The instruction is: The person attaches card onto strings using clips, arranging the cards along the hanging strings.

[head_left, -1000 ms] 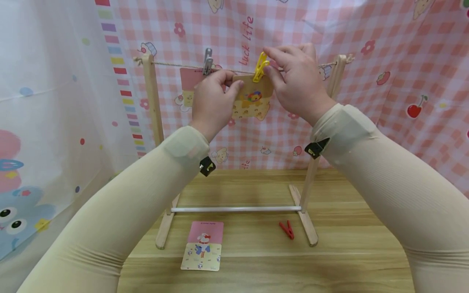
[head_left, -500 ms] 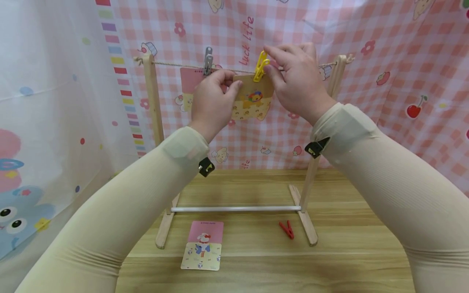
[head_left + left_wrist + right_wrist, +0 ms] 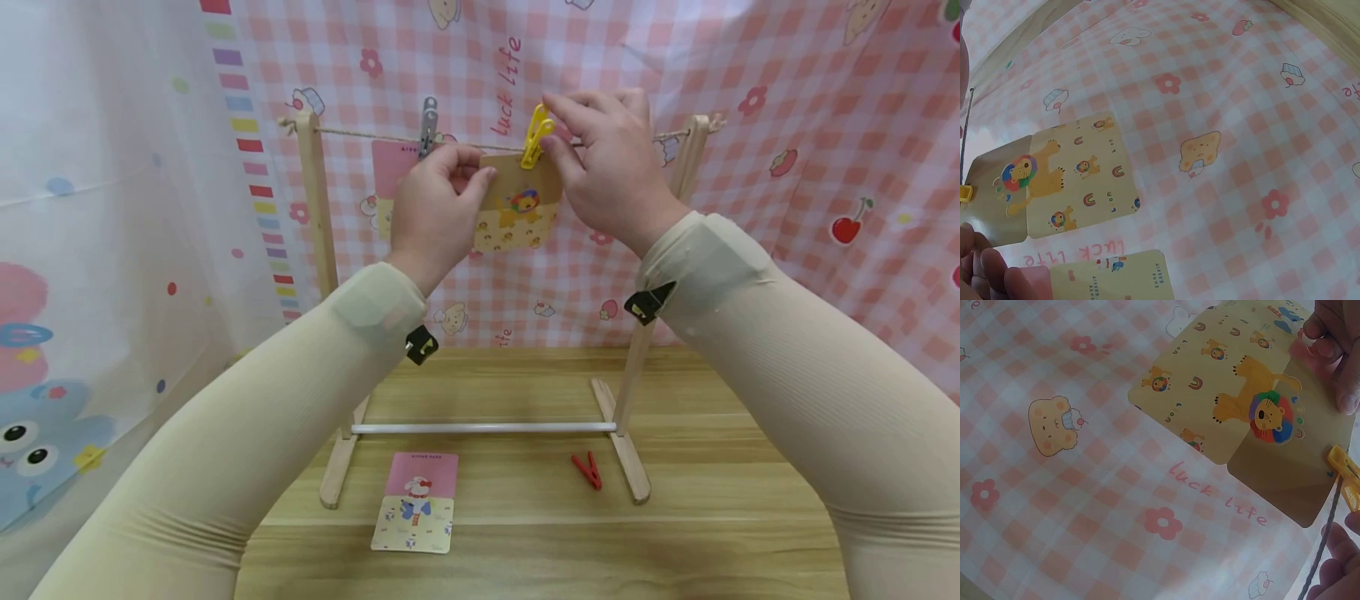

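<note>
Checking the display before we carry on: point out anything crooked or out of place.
The lion card hangs slightly tilted under the yellow peg, held by both hands. A red peg and a pink card lie loose on the table. Nothing looks damaged.

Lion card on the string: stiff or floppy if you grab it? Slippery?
The lion card probably is fairly stiff: it hangs flat from the yellow peg with no droop while the left hand pinches one edge. Likely light, since one small peg on a thin string carries it. Its face looks glossy in the right wrist view, so it may slide between fingers.
</note>
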